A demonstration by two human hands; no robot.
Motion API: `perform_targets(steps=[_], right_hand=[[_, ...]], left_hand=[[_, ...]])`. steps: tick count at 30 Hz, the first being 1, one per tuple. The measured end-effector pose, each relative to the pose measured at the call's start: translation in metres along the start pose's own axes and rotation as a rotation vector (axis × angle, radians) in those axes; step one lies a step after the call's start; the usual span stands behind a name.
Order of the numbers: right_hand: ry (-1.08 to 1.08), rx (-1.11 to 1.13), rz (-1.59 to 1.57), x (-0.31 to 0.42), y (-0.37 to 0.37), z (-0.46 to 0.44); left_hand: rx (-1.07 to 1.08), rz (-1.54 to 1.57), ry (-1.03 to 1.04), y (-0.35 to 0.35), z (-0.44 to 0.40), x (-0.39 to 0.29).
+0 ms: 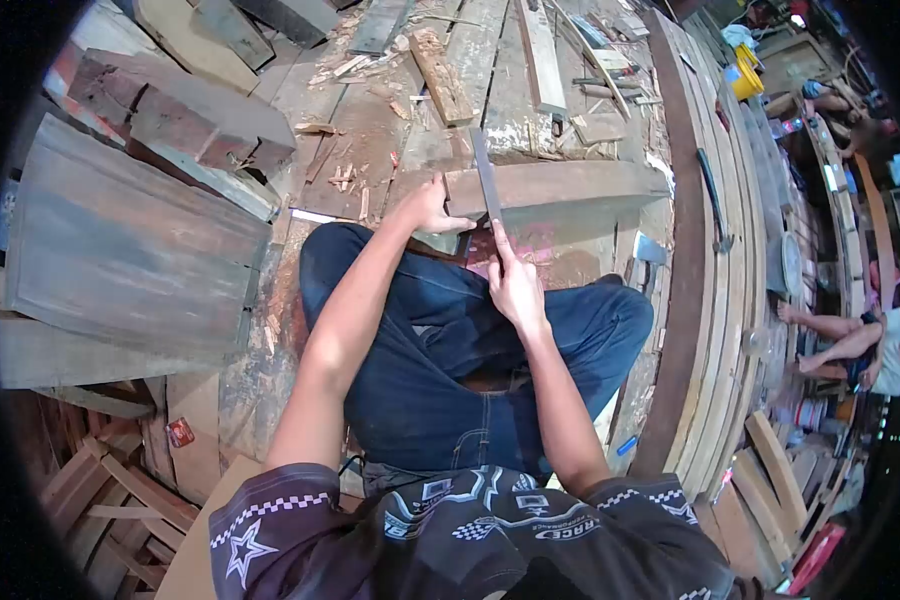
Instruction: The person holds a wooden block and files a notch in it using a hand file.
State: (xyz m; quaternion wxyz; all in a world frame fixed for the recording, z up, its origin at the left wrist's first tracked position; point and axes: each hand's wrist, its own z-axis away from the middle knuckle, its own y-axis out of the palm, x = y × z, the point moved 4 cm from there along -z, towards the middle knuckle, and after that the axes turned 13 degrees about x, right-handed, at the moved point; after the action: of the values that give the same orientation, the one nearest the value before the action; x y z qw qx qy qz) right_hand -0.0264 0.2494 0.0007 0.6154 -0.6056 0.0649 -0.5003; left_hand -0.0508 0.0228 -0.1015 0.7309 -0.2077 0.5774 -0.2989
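Observation:
My right hand (pixel 517 290) is closed around the near end of a long, flat grey metal blade tool (pixel 486 178), its index finger stretched along it. Whether this is a file or a saw I cannot tell. The blade crosses the left end of a thick, slightly curved wooden piece (pixel 580 190) lying in front of my crossed legs. My left hand (pixel 430 212) grips that end of the wood, thumb towards the blade. The far fingers are partly hidden.
Large timber blocks (pixel 140 240) stand at the left. Wood chips and offcuts (pixel 440 78) litter the plank floor ahead. Long stacked boards (pixel 710 300) run along the right, with a dark bar tool (pixel 713 200) on them. Another person's legs (pixel 840 335) show at far right.

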Motion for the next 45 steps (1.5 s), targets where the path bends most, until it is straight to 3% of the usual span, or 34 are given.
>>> perform_targets(steps=[7,10,17,25,29,30,33,37,42,45], right_hand=[[0.027,-0.025,0.137,-0.011,0.011,0.054],[0.045,-0.005,0.111,-0.008,0.016,0.046],[0.028,-0.039,0.011,0.003,0.004,-0.012],[0.065,0.030,0.030,-0.009,-0.003,0.076],[0.056,0.024,-0.018,-0.010,-0.006,0.085],[0.050,0.022,-0.008,-0.015,-0.001,0.083],[0.042,0.017,-0.022,-0.016,-0.001,0.085],[0.030,0.017,-0.054,-0.020,-0.001,0.085],[0.064,0.062,-0.081,-0.028,-0.002,0.088],[0.043,0.053,-0.091,-0.026,-0.001,0.087]], left_hand=[[-0.032,-0.040,-0.001,0.006,-0.011,0.015],[0.083,0.085,-0.057,0.005,-0.005,0.007],[-0.012,0.001,0.095,0.000,0.002,-0.005],[0.021,0.073,0.016,-0.008,0.012,-0.018],[-0.087,0.044,0.015,0.001,0.006,-0.001],[-0.168,-0.028,0.014,-0.001,0.012,-0.008],[-0.133,-0.171,-0.176,-0.006,0.012,-0.011],[-0.151,-0.358,-0.278,-0.015,0.015,-0.031],[-0.142,-0.499,-0.242,-0.001,-0.018,0.005],[-0.105,-0.418,-0.288,-0.005,-0.013,0.004]])
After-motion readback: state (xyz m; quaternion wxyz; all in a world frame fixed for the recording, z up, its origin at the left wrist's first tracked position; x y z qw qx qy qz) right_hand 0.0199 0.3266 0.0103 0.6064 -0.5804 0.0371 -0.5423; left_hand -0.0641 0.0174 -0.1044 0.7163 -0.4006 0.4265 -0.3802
